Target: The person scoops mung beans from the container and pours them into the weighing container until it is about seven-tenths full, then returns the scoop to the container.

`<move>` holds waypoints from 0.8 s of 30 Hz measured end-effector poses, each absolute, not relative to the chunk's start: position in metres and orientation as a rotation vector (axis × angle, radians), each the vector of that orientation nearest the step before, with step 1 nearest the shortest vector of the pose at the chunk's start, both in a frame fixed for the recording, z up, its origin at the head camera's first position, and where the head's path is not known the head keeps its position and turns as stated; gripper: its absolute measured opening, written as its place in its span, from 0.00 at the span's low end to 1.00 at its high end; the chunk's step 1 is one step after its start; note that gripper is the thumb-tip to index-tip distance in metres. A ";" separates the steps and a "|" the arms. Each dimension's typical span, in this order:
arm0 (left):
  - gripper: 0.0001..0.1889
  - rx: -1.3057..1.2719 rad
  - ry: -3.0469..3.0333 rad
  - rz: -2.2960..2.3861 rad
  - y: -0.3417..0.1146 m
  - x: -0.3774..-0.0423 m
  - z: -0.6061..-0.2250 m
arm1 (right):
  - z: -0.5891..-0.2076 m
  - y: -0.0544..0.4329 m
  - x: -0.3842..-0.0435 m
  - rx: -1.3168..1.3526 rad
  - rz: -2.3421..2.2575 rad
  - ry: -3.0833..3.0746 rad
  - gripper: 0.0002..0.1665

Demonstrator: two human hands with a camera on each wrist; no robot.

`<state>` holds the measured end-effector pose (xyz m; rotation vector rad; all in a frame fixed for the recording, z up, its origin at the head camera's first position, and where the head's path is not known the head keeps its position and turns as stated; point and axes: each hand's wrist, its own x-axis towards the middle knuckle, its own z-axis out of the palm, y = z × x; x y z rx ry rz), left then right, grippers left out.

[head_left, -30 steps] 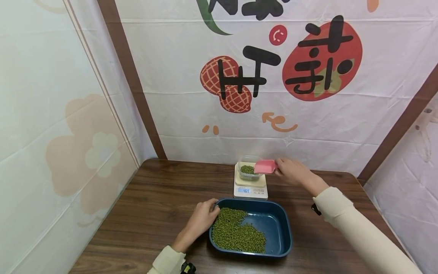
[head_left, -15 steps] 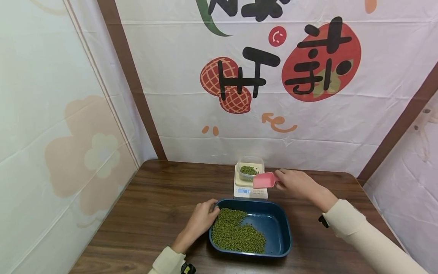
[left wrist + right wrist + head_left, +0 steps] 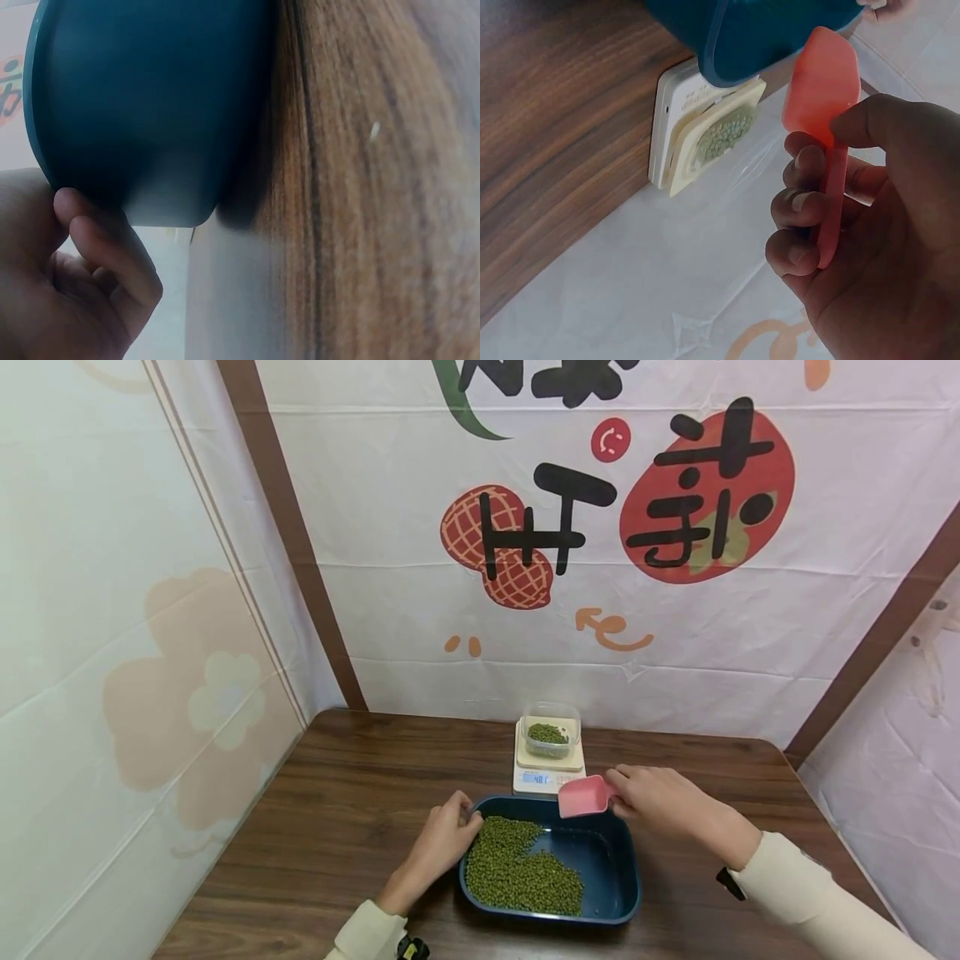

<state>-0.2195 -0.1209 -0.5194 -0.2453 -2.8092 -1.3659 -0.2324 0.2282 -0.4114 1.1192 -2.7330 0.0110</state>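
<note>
My right hand (image 3: 671, 806) grips the handle of a pink scoop (image 3: 583, 797), fingers curled round it in the right wrist view. The scoop looks empty and hangs over the far rim of a dark blue basin (image 3: 603, 860). Green mung beans (image 3: 521, 872) cover the basin's left and front part, leaving its right side bare. At the basin's far left corner, my left hand (image 3: 442, 835) holds the rim between thumb and fingers. Beyond the basin, a clear plastic box (image 3: 551, 748) with a small heap of beans stands on a white kitchen scale (image 3: 525, 787) with a lit display.
Basin and scale stand on a dark wooden table (image 3: 337, 810). A printed white cloth (image 3: 405, 618) hangs right behind the table's back edge, with more cloth at both sides. The scale sits close against the basin's far side.
My right hand has brought the scoop from the plastic box back toward me, over the basin's far rim. The digits on the scale's display have changed. My left hand has stayed put.
</note>
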 end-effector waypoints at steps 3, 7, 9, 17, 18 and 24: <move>0.06 -0.239 -2.799 -1.355 -0.121 -0.219 -0.519 | -0.414 0.229 -0.228 1.141 0.009 -2.722 0.11; 0.12 -0.218 -2.795 -1.346 -0.121 -0.218 -0.518 | -0.416 0.229 -0.220 1.155 0.021 -2.729 0.12; 0.14 -0.204 -2.797 -1.350 -0.121 -0.218 -0.518 | -0.418 0.228 -0.217 1.160 0.032 -2.744 0.11; 0.19 -0.198 -2.816 -1.364 -0.122 -0.218 -0.520 | -0.423 0.228 -0.205 1.192 0.046 -2.781 0.10; 0.19 -0.201 -2.820 -1.367 -0.122 -0.218 -0.520 | -0.424 0.228 -0.204 1.196 0.050 -2.784 0.10; 0.19 -0.209 -2.835 -1.369 -0.122 -0.218 -0.521 | -0.430 0.230 -0.198 1.202 0.056 -2.822 0.08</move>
